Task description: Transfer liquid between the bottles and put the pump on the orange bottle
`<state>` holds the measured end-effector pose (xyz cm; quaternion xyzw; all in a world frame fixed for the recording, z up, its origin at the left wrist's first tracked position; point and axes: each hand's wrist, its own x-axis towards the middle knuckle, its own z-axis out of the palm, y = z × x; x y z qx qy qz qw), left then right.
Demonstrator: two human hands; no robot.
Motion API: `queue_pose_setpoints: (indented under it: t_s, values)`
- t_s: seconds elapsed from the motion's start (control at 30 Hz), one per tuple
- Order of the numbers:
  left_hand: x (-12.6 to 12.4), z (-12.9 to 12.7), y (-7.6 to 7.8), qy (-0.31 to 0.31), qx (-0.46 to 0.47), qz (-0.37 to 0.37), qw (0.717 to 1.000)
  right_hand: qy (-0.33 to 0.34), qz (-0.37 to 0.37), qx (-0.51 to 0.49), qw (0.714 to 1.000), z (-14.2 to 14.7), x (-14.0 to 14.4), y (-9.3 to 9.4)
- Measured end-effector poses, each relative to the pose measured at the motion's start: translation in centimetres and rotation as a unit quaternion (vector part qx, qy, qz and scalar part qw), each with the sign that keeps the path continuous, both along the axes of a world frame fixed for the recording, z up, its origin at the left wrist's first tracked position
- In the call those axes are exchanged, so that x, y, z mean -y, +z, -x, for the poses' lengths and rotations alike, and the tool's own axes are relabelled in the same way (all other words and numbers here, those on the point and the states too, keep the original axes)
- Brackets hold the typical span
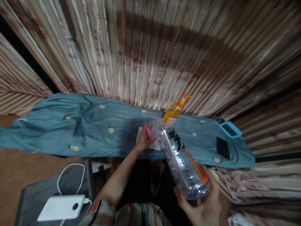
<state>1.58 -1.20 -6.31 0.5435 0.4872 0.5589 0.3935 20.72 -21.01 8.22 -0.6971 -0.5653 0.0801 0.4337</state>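
Plastic, clear and labelled in black and orange, makes up the bottle (178,157) that we hold tilted just right of centre, its base toward five o'clock and its neck toward eleven o'clock. Our right hand (204,204) grips it from below at the base, fingers wrapped around the lower wall. Our left hand (144,138) is closed at the bottle's neck, thumb and fingers pinched around the cap end; a pink thumbnail shows there. Whether the cap itself is on, we cannot tell.

Just past the neck, at twelve o'clock from it, stands an orange pump bottle (175,110), upright on the teal cloth (82,125). Under our left hand lies a white paper (154,144), partly hidden. The cloth stretches across the middle from nine o'clock to three o'clock, dotted with small yellow patches.

At three o'clock from the bottle, on the cloth, lie a black phone (223,147) and, just beyond it, a blue-framed device (230,129). At seven o'clock, well apart, a white power bank (62,207) with a white cable (70,172) rests on a grey surface (33,194). Striped curtains (150,47) hang behind everything.
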Motion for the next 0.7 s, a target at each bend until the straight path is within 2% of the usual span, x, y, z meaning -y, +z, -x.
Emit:
queue_pose_setpoints:
  t_s: [0.17, 0.33, 0.7]
  values:
    - [-0.1, -0.1, -0.5, 0.006, -0.011, 0.002, 1.000, 0.011, 0.012, -0.038, 0.999, -0.5, 0.1, -1.0]
    - [-0.3, -0.2, -1.1, 0.009, -0.008, -0.004, 1.000, -0.001, 0.018, -0.025, 1.000, -0.5, 0.1, -0.9]
    - [0.2, 0.0, 0.4, 0.005, -0.025, 0.002, 1.000, 0.007, 0.009, -0.030, 0.999, -0.5, 0.1, -1.1]
